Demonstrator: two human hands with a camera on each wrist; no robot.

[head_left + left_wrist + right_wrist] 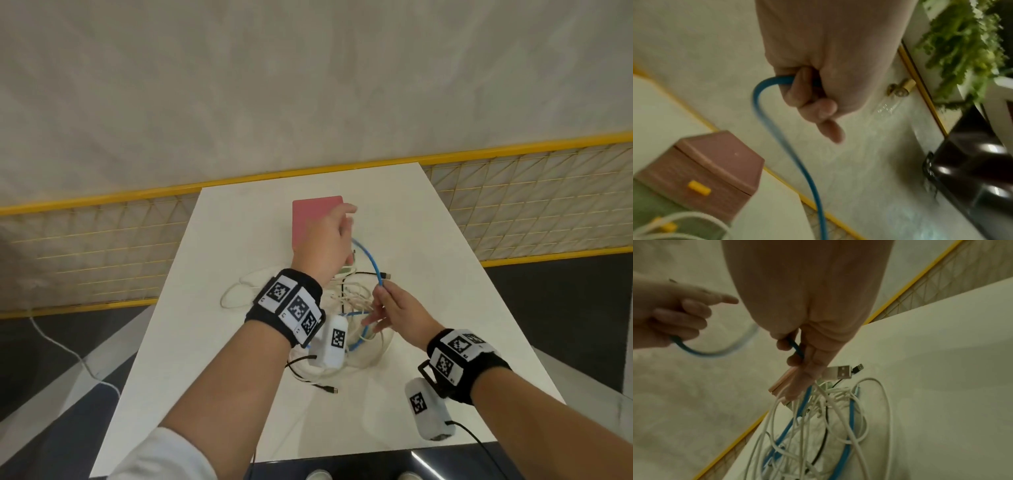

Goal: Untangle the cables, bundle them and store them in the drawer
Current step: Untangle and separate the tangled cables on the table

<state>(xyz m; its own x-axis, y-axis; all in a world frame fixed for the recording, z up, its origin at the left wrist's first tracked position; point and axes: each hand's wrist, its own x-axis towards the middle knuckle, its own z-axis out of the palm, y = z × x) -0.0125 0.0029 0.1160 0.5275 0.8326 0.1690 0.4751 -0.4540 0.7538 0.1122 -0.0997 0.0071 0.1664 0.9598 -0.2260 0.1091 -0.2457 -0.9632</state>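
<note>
The left hand (329,240) was raised above the middle of the table, its fingers curled round one stretch of the blue cable (371,260); the left wrist view showed the cable leaving the fist at its left side and dropping in a long curve toward the bottom of the frame. The right hand (399,313) sat lower and to the right in the head view, pinching the same blue cable between thumb and fingers, the remaining fingers spread loosely toward the left. Between the two hands the cable formed an arch, rising from the right hand's pinch and bending up and left to the left hand.

Below the right hand, the blue cable ran on down into a tangle of white cables (352,301) lying on the white table (445,274) in the centre of the head view. A black cable (308,377) trailed out of the tangle toward the lower middle, its plug end pointing right. In the right wrist view a silver USB plug (839,372) hung just beside the right fingers, its open face toward the camera.

The pink drawer box (311,214) stood at the far side of the table, partly behind the left hand, its drawer closed with a yellow handle (698,188) on the front.
</note>
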